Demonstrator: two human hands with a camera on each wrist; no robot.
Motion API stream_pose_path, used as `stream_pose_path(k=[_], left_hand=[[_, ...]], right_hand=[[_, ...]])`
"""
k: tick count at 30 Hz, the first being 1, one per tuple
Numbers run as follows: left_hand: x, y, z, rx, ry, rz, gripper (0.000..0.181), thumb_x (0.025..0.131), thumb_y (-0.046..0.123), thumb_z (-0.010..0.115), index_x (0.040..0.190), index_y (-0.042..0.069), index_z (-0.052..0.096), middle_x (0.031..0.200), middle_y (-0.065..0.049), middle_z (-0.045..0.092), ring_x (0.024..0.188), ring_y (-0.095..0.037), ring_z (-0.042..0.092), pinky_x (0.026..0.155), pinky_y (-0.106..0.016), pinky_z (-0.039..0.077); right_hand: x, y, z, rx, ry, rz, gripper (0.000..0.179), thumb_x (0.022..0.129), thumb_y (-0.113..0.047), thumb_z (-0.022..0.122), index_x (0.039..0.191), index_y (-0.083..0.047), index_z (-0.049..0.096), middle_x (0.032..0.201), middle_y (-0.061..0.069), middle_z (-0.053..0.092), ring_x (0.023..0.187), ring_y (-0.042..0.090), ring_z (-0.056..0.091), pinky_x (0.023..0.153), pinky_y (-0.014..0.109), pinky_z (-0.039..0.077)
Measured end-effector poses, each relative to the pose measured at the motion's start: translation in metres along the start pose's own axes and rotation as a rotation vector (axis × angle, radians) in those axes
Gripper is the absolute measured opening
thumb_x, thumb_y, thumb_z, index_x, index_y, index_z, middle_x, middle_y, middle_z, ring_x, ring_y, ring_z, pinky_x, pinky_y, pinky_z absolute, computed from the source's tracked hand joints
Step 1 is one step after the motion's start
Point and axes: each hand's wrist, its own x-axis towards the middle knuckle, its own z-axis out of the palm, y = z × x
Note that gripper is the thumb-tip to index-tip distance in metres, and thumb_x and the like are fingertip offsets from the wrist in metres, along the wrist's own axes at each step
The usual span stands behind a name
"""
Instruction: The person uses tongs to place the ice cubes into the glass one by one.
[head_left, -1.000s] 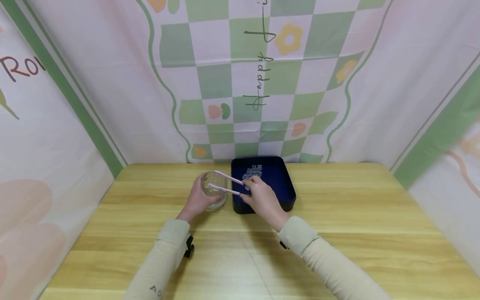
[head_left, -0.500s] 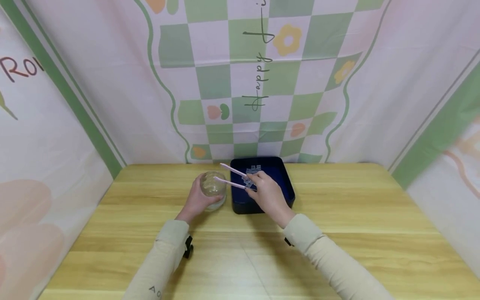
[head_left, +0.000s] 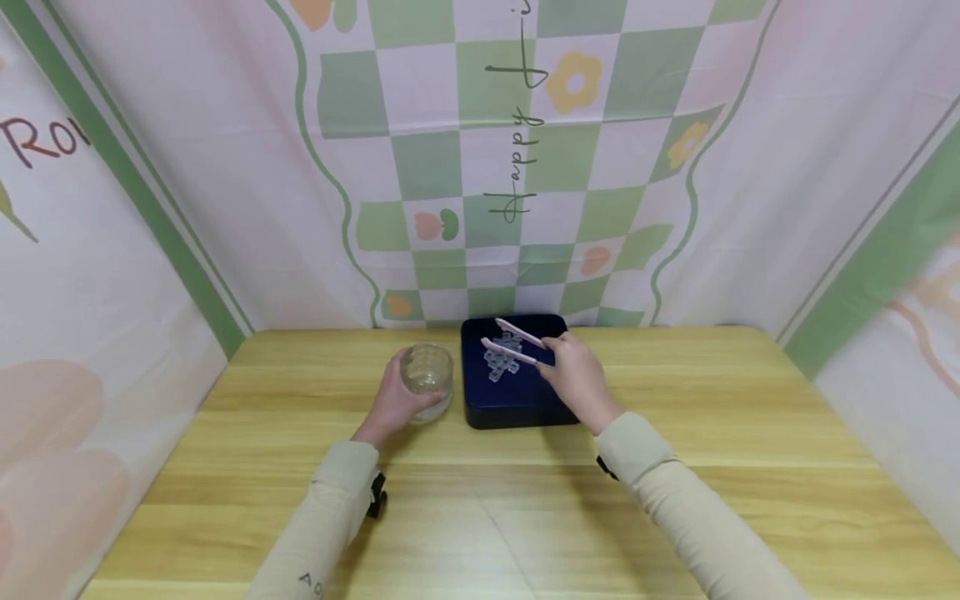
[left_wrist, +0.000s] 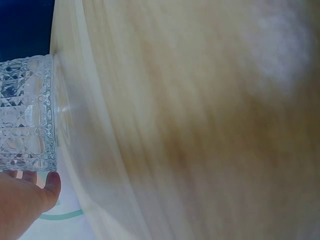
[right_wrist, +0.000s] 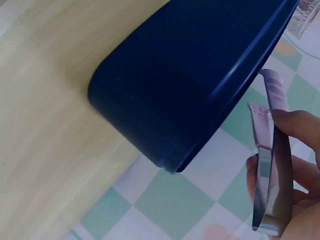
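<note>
My left hand (head_left: pixel 392 400) grips a clear patterned drinking glass (head_left: pixel 427 371) that stands on the table; in the left wrist view, the cut-pattern wall of the glass (left_wrist: pixel 25 115) shows beside the fingertips. Over the dark blue tray (head_left: pixel 517 417), my right hand (head_left: pixel 581 379) holds tongs (head_left: pixel 517 354) with pink tips and a metal body (right_wrist: pixel 275 185). The arms of the tongs stand apart, and I see nothing between their tips. Below them in the tray lies a heap of small clear cubes (head_left: pixel 498 367), like ice cubes. What the glass contains is hard to tell.
The tray is directly right of the glass, with a narrow gap. Both are near the back of the wooden table (head_left: pixel 480 517). A checkered fabric backdrop (head_left: pixel 495 167) hangs behind the table's rear edge.
My right hand has moved right with the tongs, from above the glass to over the cubes in the tray. The left hand and glass have stayed in place.
</note>
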Motion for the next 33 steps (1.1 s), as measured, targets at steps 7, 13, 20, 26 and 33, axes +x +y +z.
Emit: stream_pose_path(k=[7, 13, 20, 26, 33], left_hand=[[0.001, -0.003, 0.001, -0.009, 0.001, -0.002, 0.101, 0.069, 0.021, 0.085, 0.147, 0.005, 0.023, 0.146, -0.022, 0.036, 0.133, -0.040, 0.039, 0.109, -0.057, 0.036], [0.001, -0.004, 0.001, -0.010, 0.000, -0.001, 0.101, 0.069, 0.021, 0.085, 0.147, 0.005, 0.023, 0.146, -0.021, 0.035, 0.133, -0.039, 0.039, 0.110, -0.056, 0.036], [0.001, -0.004, 0.000, -0.010, -0.001, -0.003, 0.101, 0.069, 0.021, 0.085, 0.147, 0.006, 0.023, 0.146, -0.021, 0.035, 0.134, -0.039, 0.038, 0.110, -0.056, 0.036], [0.001, -0.003, 0.001, -0.005, -0.002, 0.000, 0.101, 0.069, 0.020, 0.084, 0.147, 0.005, 0.023, 0.146, -0.022, 0.035, 0.133, -0.040, 0.039, 0.109, -0.057, 0.037], [0.001, -0.003, 0.002, 0.001, 0.005, 0.006, 0.100, 0.069, 0.020, 0.085, 0.147, 0.004, 0.024, 0.146, -0.022, 0.035, 0.133, -0.040, 0.039, 0.110, -0.056, 0.036]], right_hand=[[-0.003, 0.008, 0.000, -0.055, -0.086, 0.037, 0.034, 0.077, -0.010, 0.075, 0.107, 0.007, 0.068, 0.092, 0.021, 0.065, 0.083, 0.035, 0.063, 0.073, 0.046, 0.054], [-0.005, 0.014, -0.002, -0.073, -0.141, 0.038, 0.029, 0.078, -0.008, 0.074, 0.102, 0.007, 0.069, 0.093, 0.022, 0.066, 0.084, 0.036, 0.064, 0.074, 0.047, 0.054], [-0.005, 0.015, -0.002, -0.090, -0.198, 0.044, 0.015, 0.078, -0.007, 0.074, 0.088, 0.003, 0.070, 0.084, 0.018, 0.065, 0.078, 0.033, 0.064, 0.067, 0.045, 0.054], [-0.007, 0.017, 0.000, -0.101, -0.213, 0.039, 0.011, 0.078, -0.006, 0.073, 0.082, 0.002, 0.069, 0.079, 0.017, 0.064, 0.074, 0.032, 0.063, 0.064, 0.045, 0.053], [-0.006, 0.017, 0.001, -0.114, -0.224, 0.034, 0.011, 0.079, -0.007, 0.073, 0.083, 0.002, 0.070, 0.079, 0.016, 0.064, 0.075, 0.031, 0.064, 0.065, 0.044, 0.054]])
